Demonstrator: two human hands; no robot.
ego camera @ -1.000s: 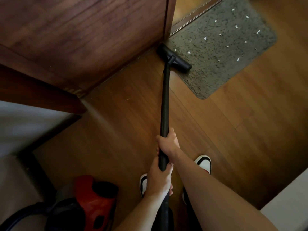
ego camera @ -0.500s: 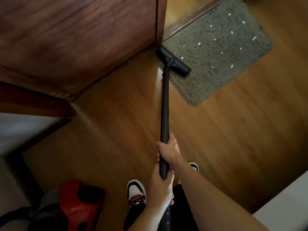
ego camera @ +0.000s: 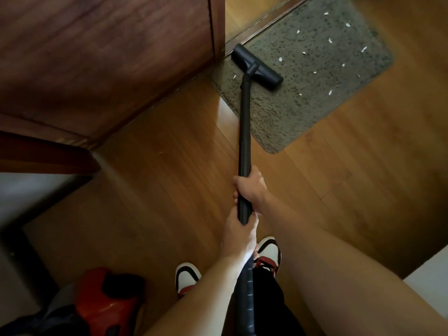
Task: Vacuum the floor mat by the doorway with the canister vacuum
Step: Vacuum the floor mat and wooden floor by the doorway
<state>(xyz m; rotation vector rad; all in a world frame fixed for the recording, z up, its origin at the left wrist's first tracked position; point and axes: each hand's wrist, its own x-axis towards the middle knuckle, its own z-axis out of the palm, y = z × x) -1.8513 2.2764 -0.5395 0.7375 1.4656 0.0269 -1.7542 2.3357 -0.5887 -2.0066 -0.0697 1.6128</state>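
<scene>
Grey speckled pile floor mat (ego camera: pixel 315 98) lies well ahead of the fingers, by the doorway. It's soft, prob. light, and may ruck up. Red-and-black canister vacuum (ego camera: pixel 101 297) sits behind them, to the left. Long black wand (ego camera: pixel 244 132) looks stiff & light. Right hand (ego camera: pixel 249 187) is wrapped round it, left hand (ego camera: pixel 240 236) grips just below, a sound hold. Black flat floor head (ego camera: pixel 257 66) rests on the mat, w/ white paper scraps (ego camera: pixel 280 59) beyond.

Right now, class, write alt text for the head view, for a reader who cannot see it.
The right hand and left hand grip a black vacuum wand whose floor nozzle rests on a grey doormat strewn with white scraps, beside a wooden door. A red canister vacuum sits lower left.
</scene>
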